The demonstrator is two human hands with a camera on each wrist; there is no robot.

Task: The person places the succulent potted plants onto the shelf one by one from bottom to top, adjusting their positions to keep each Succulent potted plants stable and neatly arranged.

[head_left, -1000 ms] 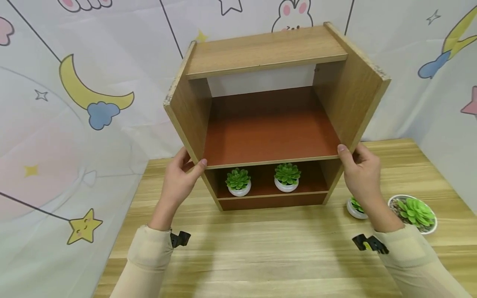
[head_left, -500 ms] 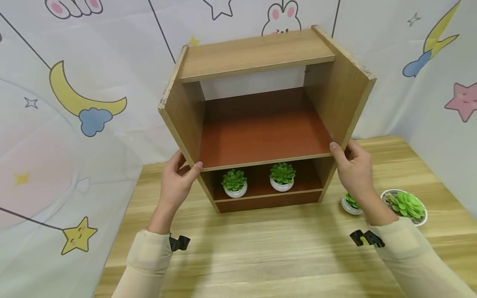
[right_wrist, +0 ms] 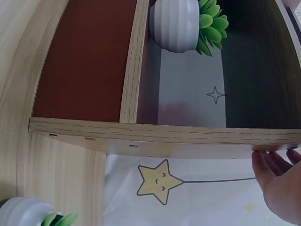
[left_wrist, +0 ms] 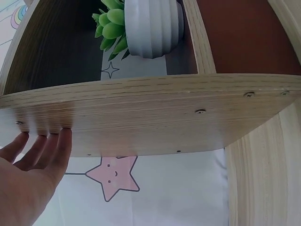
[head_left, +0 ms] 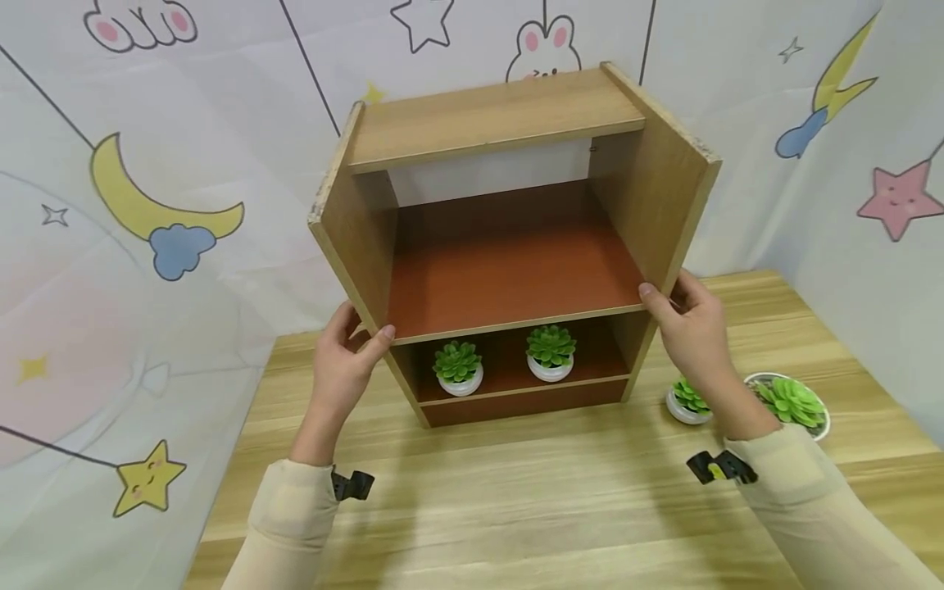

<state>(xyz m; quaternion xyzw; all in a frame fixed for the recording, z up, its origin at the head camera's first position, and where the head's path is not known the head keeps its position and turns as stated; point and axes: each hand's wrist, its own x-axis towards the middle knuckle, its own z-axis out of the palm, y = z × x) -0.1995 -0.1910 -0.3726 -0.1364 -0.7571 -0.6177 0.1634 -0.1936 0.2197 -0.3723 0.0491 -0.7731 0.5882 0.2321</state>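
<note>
A small wooden shelf unit [head_left: 516,328] stands on the table in the head view. My left hand [head_left: 342,360] holds its left side panel at the height of the middle board, thumb at the front edge, fingertips on the outer face. Likewise my right hand [head_left: 689,328] holds the right side panel. In the left wrist view the left fingers [left_wrist: 61,150] press on the panel's outside. Two potted succulents, a left one [head_left: 458,369] and a right one [head_left: 550,353], sit in the lower compartment.
Right of the unit, a small potted succulent [head_left: 689,401] and a larger white bowl of succulent [head_left: 789,403] stand on the wooden table [head_left: 516,508], partly behind the right forearm. A cartoon-printed white cloth [head_left: 243,106] hangs behind and at the sides.
The head view has shifted, so the unit, plants and backdrop sit further left in the picture. Both hands keep the same hold on the side panels.
</note>
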